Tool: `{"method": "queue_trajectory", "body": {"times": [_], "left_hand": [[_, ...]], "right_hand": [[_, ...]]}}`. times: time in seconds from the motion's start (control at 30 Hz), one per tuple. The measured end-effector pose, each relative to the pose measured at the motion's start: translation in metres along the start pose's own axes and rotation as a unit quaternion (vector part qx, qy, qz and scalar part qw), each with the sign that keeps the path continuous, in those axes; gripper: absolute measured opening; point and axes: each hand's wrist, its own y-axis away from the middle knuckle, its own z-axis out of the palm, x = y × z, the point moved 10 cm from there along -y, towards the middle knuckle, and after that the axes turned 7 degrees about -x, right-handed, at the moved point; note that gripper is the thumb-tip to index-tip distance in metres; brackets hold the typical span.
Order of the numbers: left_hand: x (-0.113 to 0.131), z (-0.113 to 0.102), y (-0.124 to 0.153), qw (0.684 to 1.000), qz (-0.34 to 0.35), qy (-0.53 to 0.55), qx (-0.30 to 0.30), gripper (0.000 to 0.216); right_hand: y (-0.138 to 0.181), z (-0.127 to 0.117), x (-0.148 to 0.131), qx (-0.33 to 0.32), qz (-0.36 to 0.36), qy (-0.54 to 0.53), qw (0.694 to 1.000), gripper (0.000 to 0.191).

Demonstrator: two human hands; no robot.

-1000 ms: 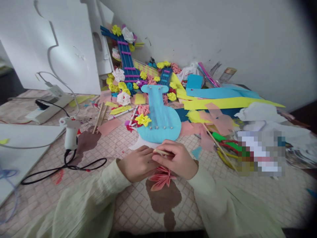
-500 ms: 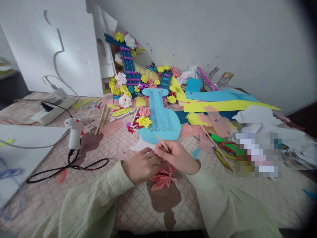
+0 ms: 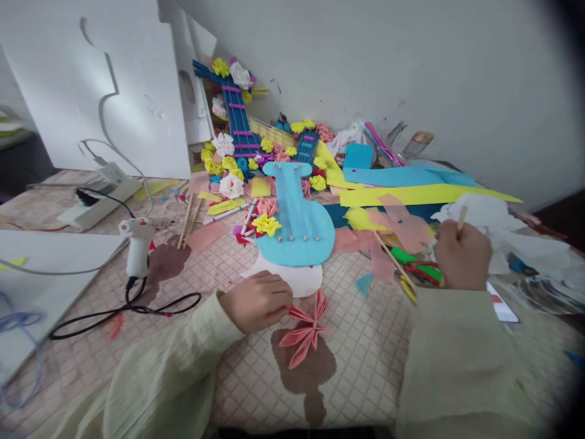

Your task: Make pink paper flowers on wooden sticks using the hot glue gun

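I have the desk spread out below me, its cover crossed by a diamond pattern; the white panel stands at its far left; the yellow strip stretches across the right part of the desk; the light blue guitar shape lies near the middle, with white paper showing from under its lower edge.

I see the left hand just in front of that white paper, its fingers drawn narrow and pinching one petal tip of the pink paper flower; the right hand is well apart, on my right, curled into a fist; the pink paper flower is nearer to me than the light blue guitar shape, fanned open; the glue gun is on my left, its black cord looped beside it; smallest is the wooden stick, gripped in the right hand, its tip poking out above the fist.
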Motion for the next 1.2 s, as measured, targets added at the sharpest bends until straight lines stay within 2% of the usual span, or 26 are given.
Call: {"method": "queue_trajectory", "body": {"times": [0.07, 0.17, 0.2, 0.23, 0.27, 0.33, 0.37, 0.47, 0.57, 0.63, 0.7, 0.8, 0.9, 0.97, 1.0, 1.03, 1.1, 1.2], "left_hand": [[-0.001, -0.007, 0.001, 0.999, -0.003, 0.043, 0.020, 0.010], [-0.004, -0.026, 0.005, 0.984, -0.015, 0.154, 0.088, 0.008], [-0.009, -0.031, 0.007, 0.973, -0.031, 0.198, 0.113, 0.006], [-0.015, -0.034, 0.010, 0.959, -0.054, 0.244, 0.134, 0.005], [-0.022, -0.035, 0.012, 0.942, -0.082, 0.289, 0.152, 0.004], [-0.038, -0.032, 0.018, 0.896, -0.144, 0.376, 0.187, 0.006], [-0.046, -0.029, 0.021, 0.867, -0.172, 0.421, 0.205, 0.008], [-0.067, -0.014, 0.030, 0.756, -0.229, 0.553, 0.263, 0.015], [-0.078, 0.001, 0.035, 0.649, -0.265, 0.648, 0.298, 0.021], [-0.081, 0.008, 0.039, 0.597, -0.289, 0.679, 0.313, 0.023], [-0.082, 0.012, 0.042, 0.559, -0.305, 0.698, 0.329, 0.023], [-0.080, 0.016, 0.041, 0.524, -0.304, 0.723, 0.332, 0.023], [-0.073, 0.024, 0.035, 0.523, -0.300, 0.741, 0.296, 0.024], [-0.071, 0.026, 0.034, 0.543, -0.299, 0.731, 0.285, 0.022], [-0.071, 0.022, 0.035, 0.564, -0.293, 0.714, 0.294, 0.021], [-0.071, 0.014, 0.037, 0.596, -0.279, 0.685, 0.313, 0.021], [-0.065, -0.011, 0.041, 0.687, -0.225, 0.595, 0.350, 0.027], [-0.038, -0.037, 0.035, 0.824, -0.144, 0.440, 0.326, 0.041]], "right_hand": [[0.002, -0.015, 0.010, 0.041, 0.030, 0.013, 0.999, 0.032], [0.006, -0.004, 0.009, -0.003, 0.050, -0.045, 0.998, 0.035], [0.008, 0.007, 0.001, -0.040, 0.044, -0.086, 0.995, 0.031], [0.012, 0.013, -0.012, -0.046, 0.019, -0.125, 0.991, 0.023], [0.018, 0.020, -0.031, -0.062, -0.027, -0.169, 0.983, 0.021], [0.036, 0.039, -0.072, -0.113, -0.115, -0.227, 0.960, 0.022], [0.050, 0.053, -0.093, -0.168, -0.151, -0.246, 0.943, 0.018], [0.095, 0.073, -0.145, -0.266, -0.261, -0.288, 0.882, 0.015], [0.135, 0.083, -0.173, -0.356, -0.337, -0.322, 0.810, 0.028], [0.154, 0.089, -0.180, -0.410, -0.360, -0.330, 0.770, 0.044], [0.162, 0.096, -0.179, -0.434, -0.357, -0.331, 0.758, 0.057], [0.160, 0.101, -0.176, -0.402, -0.345, -0.333, 0.780, 0.058], [0.155, 0.098, -0.174, -0.348, -0.341, -0.345, 0.802, 0.040], [0.150, 0.094, -0.173, -0.322, -0.332, -0.355, 0.812, 0.031], [0.148, 0.091, -0.173, -0.312, -0.326, -0.361, 0.816, 0.029], [0.145, 0.089, -0.173, -0.306, -0.318, -0.367, 0.819, 0.027], [0.143, 0.087, -0.171, -0.305, -0.295, -0.380, 0.822, 0.024], [0.145, 0.096, -0.167, -0.339, -0.248, -0.372, 0.828, 0.027]]}}
